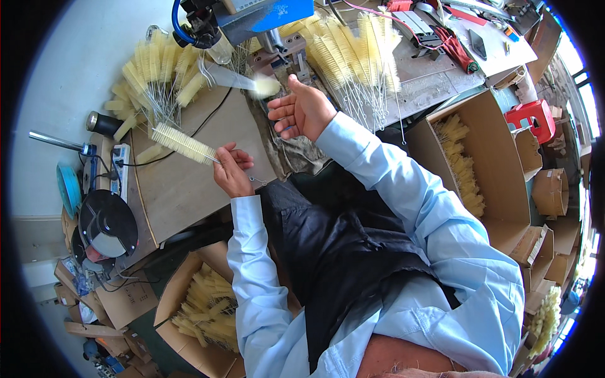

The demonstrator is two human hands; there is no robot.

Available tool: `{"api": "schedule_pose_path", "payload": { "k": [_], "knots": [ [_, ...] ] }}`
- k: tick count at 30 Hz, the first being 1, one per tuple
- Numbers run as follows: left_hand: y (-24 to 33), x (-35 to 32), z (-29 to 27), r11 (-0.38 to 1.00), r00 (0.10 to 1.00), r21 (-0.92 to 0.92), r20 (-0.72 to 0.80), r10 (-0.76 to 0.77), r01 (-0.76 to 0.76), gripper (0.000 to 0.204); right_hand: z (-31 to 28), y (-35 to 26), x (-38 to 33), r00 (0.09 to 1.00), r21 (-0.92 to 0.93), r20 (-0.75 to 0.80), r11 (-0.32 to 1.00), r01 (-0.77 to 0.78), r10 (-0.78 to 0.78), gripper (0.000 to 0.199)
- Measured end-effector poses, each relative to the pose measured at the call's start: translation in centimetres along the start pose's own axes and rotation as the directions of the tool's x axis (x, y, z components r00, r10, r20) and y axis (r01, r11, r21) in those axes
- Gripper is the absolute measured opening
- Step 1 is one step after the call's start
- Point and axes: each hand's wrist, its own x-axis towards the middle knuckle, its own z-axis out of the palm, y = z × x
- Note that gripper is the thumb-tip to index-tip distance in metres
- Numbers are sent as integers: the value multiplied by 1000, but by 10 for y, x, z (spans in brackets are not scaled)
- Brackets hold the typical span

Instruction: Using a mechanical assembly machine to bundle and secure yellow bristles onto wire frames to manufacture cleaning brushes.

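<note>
My left hand [233, 171] is closed around the wire handle of a bottle brush [183, 143] with pale yellow bristles, which points up and left over the table. The looped wire end comes out below my fingers. My right hand [304, 112] is open, palm turned left, its fingers apart just in front of the bench machine [287, 53]. Left of its fingertips, a second brush [266, 86] is smeared by motion and appears not to touch the hand. A pile of finished-looking brushes [154, 72] lies on the table's far left, their wire handles toward me.
More brushes [356, 53] lie right of the machine. Open cardboard boxes of brushes stand at right [498, 164] and lower left [167, 302]. A black cable [211, 120] crosses the table [183, 195] near a power strip [120, 167] and a black reel [108, 223].
</note>
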Motion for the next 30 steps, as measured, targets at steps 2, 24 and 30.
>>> {"api": "schedule_pose_path", "payload": {
  "k": [2, 24, 30],
  "knots": [
    [0, 1, -1, 1000, 1000, -7, -13, 4, -4, 45, 9, 3, -14, 1000, -32, -27, 999, 16, -17, 72],
    [-2, -1, 3, 1000, 1000, 18, -24, 9, -9, 40, 10, 46, -26, 982, -227, 133, 960, 164, -137, 54],
    [1, 0, 4, 995, 998, 91, -22, 51, -48, 41, -38, 37, -50, 961, -21, 41, 961, 276, -275, 50]
  ]
}}
